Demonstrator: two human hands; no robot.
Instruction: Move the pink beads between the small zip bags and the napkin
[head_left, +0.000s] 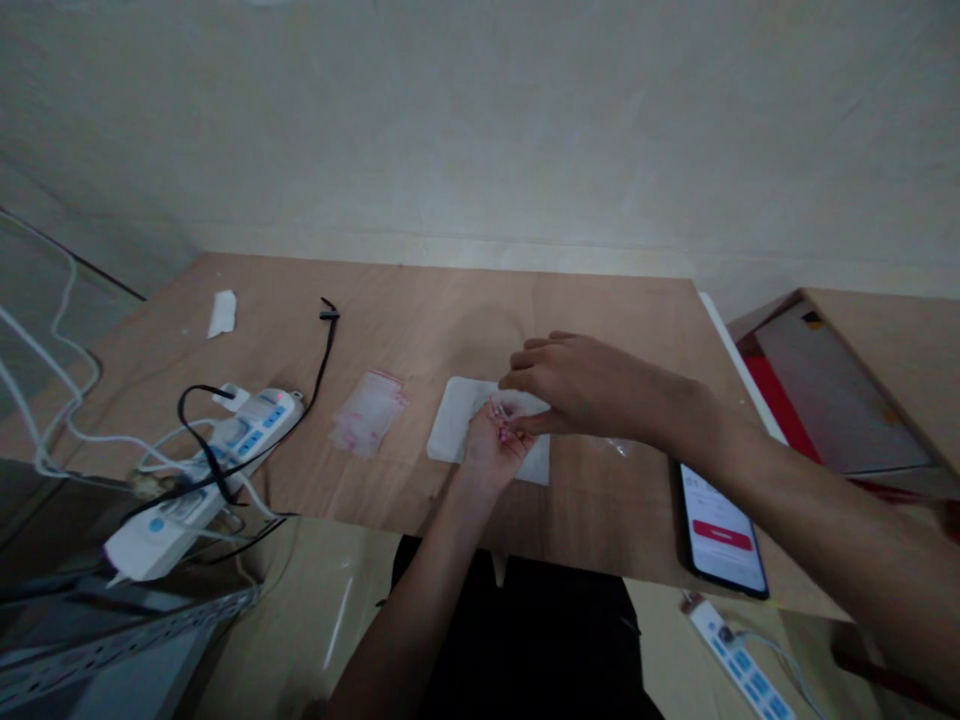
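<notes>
My left hand (495, 450) is turned palm up with its fingers curled around small pink pieces (503, 434), too tiny to make out in kind. Over it reaches my right hand (574, 385), its fingers bent and its thumb at the pink pieces. What the right fingertips grip is hard to see. Beneath both hands lies a white rectangular sheet or pad (452, 420) on the wooden table (420, 315). A pile of clear little zip bags with red edges (371, 412) is left of the pad.
A white power strip (255, 425) with tangled cables lies at the left. A black cable end (328, 316) and a white scrap (222, 313) are further back. At the right sits a lit phone (721, 530). Another power strip (739, 660) is below the table edge.
</notes>
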